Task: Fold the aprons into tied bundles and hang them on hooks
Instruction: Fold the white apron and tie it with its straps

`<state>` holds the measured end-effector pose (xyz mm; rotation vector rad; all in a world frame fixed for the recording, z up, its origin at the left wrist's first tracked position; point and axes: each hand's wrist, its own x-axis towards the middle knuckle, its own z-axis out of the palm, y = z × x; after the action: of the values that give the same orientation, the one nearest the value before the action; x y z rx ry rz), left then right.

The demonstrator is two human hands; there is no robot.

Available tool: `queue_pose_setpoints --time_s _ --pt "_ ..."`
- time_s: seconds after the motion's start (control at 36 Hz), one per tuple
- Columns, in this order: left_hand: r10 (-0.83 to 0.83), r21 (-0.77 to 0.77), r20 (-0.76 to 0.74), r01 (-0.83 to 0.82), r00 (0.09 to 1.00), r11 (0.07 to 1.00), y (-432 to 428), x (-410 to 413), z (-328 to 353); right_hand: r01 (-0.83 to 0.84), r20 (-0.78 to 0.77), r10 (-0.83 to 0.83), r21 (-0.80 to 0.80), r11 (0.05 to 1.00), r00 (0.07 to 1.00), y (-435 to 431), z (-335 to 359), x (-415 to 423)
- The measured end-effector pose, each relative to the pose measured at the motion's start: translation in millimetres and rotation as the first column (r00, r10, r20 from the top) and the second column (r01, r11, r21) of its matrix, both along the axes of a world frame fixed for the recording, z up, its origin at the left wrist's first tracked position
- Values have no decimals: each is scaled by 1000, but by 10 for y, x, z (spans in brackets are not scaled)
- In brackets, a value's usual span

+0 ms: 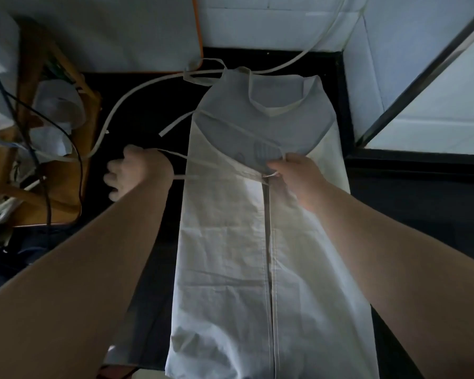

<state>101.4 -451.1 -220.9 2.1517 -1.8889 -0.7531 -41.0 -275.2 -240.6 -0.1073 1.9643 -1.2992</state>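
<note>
A pale apron (230, 269) lies lengthwise down the middle of a dark table (153, 127), its sides folded in to meet at a centre seam. The right hand (298, 176) pinches a waist tie (181, 155) at that seam. The left hand (133, 173), past the apron's left edge, is washed out and seems curled round the same tie. Keeping the tie taut and the folds flat should help before bundling. The hem is cut off, and no hooks are in view.

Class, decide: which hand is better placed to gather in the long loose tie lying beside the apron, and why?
Probably the left hand: it is off the apron's edge, near that tie. The right hand pinches cloth at the apron's middle.
</note>
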Motion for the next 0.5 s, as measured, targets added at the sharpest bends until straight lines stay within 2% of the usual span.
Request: queue_pose_setpoints --time_s 0.03,0.08,0.14,0.17,0.22,0.28,0.31,0.39,0.42,0.47,0.5 --pt "-24 -49 99 29 995 998 58 21 5 70 -16 -70 -5 998 997 24 -25 -3" --pt "-108 -103 147 124 983 987 214 33 18 168 -49 -170 -33 985 984 90 -47 -5" --pt "-323 -171 156 348 933 922 408 37 -53 219 -76 -224 -65 974 972 159 -51 -5" --pt "-491 -178 152 512 858 840 509 25 -81 238 -96 -243 -61 969 965 205 -41 0" --pt "-765 -91 154 780 625 619 706 7 -165 290 -143 -293 -46 956 945 308 -29 -17" --pt "-863 52 132 866 488 498 842 -18 -270 387 -185 -387 -42 921 903 448 -7 -50" --pt "-870 113 134 865 474 488 888 -29 -296 449 -207 -447 -39 892 870 538 4 -83" --pt "-853 110 157 849 498 517 910 -42 -376 631 -262 -619 -45 774 740 814 18 -209" --pt "-857 114 164 853 489 509 917 -52 -361 628 -303 -593 25 778 746 929 40 -241" --pt "-852 113 179 850 491 514 888 -49 -367 542 -350 -431 343 767 832 1057 101 -273" --pt "-854 99 183 855 487 508 911 -59 -357 444 -348 -293 527 724 891 1145 171 -255"
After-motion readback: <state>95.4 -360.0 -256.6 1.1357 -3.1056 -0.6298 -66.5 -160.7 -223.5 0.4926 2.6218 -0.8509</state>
